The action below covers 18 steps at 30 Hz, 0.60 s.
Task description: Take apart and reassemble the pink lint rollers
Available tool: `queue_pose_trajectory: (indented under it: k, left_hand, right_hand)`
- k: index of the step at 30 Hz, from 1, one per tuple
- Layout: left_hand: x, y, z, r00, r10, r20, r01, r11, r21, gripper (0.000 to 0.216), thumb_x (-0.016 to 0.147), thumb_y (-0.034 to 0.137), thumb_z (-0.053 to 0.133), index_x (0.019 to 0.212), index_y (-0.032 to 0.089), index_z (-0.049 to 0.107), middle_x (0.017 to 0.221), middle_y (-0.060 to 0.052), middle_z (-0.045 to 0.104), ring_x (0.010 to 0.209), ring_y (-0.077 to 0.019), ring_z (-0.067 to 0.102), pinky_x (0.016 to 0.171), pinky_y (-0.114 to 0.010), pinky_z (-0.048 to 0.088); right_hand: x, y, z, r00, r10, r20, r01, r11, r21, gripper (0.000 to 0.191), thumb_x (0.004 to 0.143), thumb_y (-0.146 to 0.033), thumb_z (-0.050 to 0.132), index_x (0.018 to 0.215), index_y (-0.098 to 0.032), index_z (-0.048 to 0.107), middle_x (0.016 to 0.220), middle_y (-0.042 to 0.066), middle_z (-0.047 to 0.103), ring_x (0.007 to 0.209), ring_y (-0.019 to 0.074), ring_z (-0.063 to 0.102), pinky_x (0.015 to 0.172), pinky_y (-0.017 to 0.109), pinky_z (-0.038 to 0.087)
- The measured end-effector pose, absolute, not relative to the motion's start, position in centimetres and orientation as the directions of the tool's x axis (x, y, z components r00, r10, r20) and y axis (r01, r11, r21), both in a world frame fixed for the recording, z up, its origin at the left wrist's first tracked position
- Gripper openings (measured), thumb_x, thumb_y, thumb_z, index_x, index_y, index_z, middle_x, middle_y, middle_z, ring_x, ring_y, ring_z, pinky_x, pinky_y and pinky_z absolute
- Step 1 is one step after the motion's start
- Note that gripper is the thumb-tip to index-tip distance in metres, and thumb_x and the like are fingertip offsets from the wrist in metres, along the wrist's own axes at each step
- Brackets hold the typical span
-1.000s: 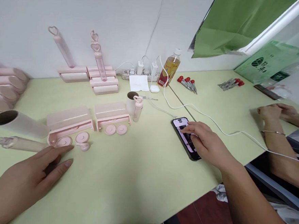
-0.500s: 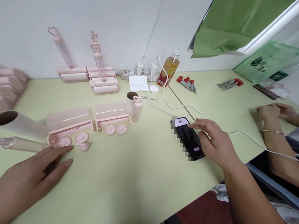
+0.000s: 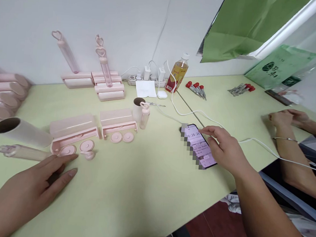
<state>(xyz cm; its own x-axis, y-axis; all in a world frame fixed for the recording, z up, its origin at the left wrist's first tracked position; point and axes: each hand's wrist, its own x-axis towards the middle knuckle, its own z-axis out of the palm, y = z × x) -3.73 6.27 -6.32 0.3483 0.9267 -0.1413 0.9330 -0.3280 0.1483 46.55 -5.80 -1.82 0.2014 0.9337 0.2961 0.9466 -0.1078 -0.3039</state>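
Observation:
My right hand [image 3: 227, 149] is over a black smartphone [image 3: 197, 140] lying on the table, fingers stretched out and index fingertip at the screen's edge. The lit pink screen shows a timer-like readout; the hand covers its right side. Palm down on the left, my left hand [image 3: 35, 185] rests with thumb and index finger apart, gripping nothing visible. Its index fingertip lies by pink round caps [image 3: 86, 146] and a small pink knob piece [image 3: 89, 155]. Beyond it are a clear plastic tube [image 3: 27, 153], a cardboard core [image 3: 24, 132] and a pink roller case [image 3: 75, 126].
Another pink case [image 3: 117, 117] and a short capped tube [image 3: 144, 118] stand mid-table. Behind are a power strip [image 3: 132, 80], a drink bottle [image 3: 178, 74] and red-tipped tools [image 3: 196, 89]. A white cable [image 3: 175, 107] crosses the table. Another person's forearms [image 3: 287, 131] rest at right.
The phone's screen has gone from mostly black to a lit pink page with numbers. Both hands stay almost where they were; the view has shifted slightly.

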Motion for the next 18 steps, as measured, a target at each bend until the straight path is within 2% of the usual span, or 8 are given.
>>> queue_pose_trajectory:
  k: [6, 10, 18]
  left_hand:
    - [-3.6, 6.2, -6.3, 0.331, 0.932, -0.149, 0.938, -0.307, 0.161, 0.053, 0.086, 0.063, 0.04, 0.129, 0.035, 0.052, 0.122, 0.0, 0.065, 0.083, -0.0185, 0.069, 0.071, -0.028, 0.053]
    - [-3.4, 6.2, -6.2, 0.338, 0.928, -0.155, 0.935, -0.314, 0.162, 0.053, 0.087, 0.062, 0.04, 0.131, 0.034, 0.05, 0.121, 0.0, 0.065, 0.091, -0.0199, 0.068, 0.073, -0.027, 0.052]
    - [-3.4, 6.3, -6.0, 0.323, 0.93, -0.173, 0.941, -0.297, 0.163, 0.054, 0.086, 0.064, 0.038, 0.129, 0.035, 0.052, 0.124, -0.001, 0.064, 0.086, -0.0198, 0.069, 0.072, -0.029, 0.052]
  right_hand:
    - [47.0, -4.6, -1.7, 0.171, 0.953, 0.249, 0.961, -0.106, -0.255, 0.031, 0.085, -0.016, 0.042, 0.111, -0.022, 0.057, 0.11, 0.009, 0.066, 0.105, 0.0292, 0.06, 0.086, 0.047, 0.049]
    - [47.1, -4.4, -1.6, 0.168, 0.954, 0.249, 0.959, -0.1, -0.264, 0.031, 0.085, -0.017, 0.043, 0.111, -0.023, 0.058, 0.108, 0.008, 0.067, 0.104, 0.0296, 0.061, 0.086, 0.047, 0.05]
    - [47.1, -5.1, -1.5, 0.197, 0.955, 0.223, 0.952, -0.132, -0.277, 0.03, 0.086, -0.018, 0.043, 0.112, -0.022, 0.057, 0.112, 0.009, 0.066, 0.106, 0.029, 0.06, 0.087, 0.046, 0.049]
